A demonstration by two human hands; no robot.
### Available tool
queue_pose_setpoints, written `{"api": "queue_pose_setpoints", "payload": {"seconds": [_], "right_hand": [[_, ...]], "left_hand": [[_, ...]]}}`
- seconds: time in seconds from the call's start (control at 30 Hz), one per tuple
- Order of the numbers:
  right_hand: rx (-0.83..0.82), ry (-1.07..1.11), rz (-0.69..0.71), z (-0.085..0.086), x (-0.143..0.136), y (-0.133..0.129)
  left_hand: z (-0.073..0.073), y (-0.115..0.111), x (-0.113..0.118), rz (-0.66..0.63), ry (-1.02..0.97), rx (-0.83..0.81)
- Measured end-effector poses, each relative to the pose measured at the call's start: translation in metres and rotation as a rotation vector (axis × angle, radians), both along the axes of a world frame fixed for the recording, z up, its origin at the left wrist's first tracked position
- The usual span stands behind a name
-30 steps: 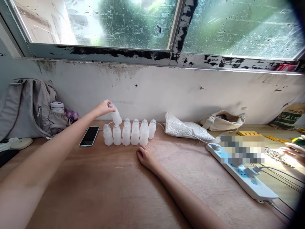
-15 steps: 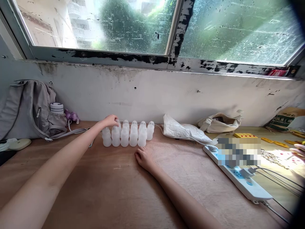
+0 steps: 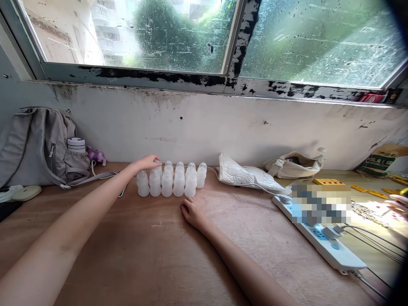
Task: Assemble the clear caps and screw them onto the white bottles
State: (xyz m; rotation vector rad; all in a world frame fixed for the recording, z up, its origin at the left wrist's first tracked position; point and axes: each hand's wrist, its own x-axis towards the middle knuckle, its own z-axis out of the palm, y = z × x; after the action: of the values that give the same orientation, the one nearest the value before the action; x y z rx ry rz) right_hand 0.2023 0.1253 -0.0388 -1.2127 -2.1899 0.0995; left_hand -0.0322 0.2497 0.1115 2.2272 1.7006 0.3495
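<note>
Several small frosted white bottles with narrowed waists and clear domed tops stand upright in two close rows on the wooden table (image 3: 134, 250). My left hand (image 3: 147, 162) reaches over the left end, its fingers closed at the top of a back-row bottle (image 3: 158, 171). Most of that bottle is hidden by the front row and my fingers. My right hand (image 3: 193, 212) rests on the tabletop with curled fingers, just in front of the rightmost front bottle (image 3: 190, 187). Nothing shows inside it.
A grey backpack (image 3: 41, 144) leans at the left wall. A silvery padded pouch (image 3: 248, 175) and a cream bag (image 3: 295, 165) lie behind on the right. The white power strip (image 3: 331, 250) with cables runs along the right. Another person's hand (image 3: 398, 203) shows at the far right edge.
My left hand has shifted very slightly right over the back-row bottle, covering more of its top. My right hand and the other bottles stay in place.
</note>
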Motion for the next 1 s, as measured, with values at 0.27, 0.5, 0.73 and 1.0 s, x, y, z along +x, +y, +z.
{"api": "queue_pose_setpoints", "payload": {"seconds": [0.27,0.5,0.73,1.0], "right_hand": [[0.007,0.001,0.0,0.0,0.0,-0.001],[0.014,-0.007,-0.007,0.001,-0.001,-0.001],[0.021,-0.019,-0.008,0.001,-0.001,-0.001],[0.013,-0.014,-0.004,0.005,-0.002,-0.003]], "left_hand": [[-0.005,-0.008,-0.007,0.066,-0.17,0.233],[-0.012,-0.067,-0.013,0.224,-0.416,0.765],[-0.101,-0.122,-0.047,0.085,-0.035,0.774],[-0.123,-0.105,-0.082,0.403,0.273,0.523]]}}
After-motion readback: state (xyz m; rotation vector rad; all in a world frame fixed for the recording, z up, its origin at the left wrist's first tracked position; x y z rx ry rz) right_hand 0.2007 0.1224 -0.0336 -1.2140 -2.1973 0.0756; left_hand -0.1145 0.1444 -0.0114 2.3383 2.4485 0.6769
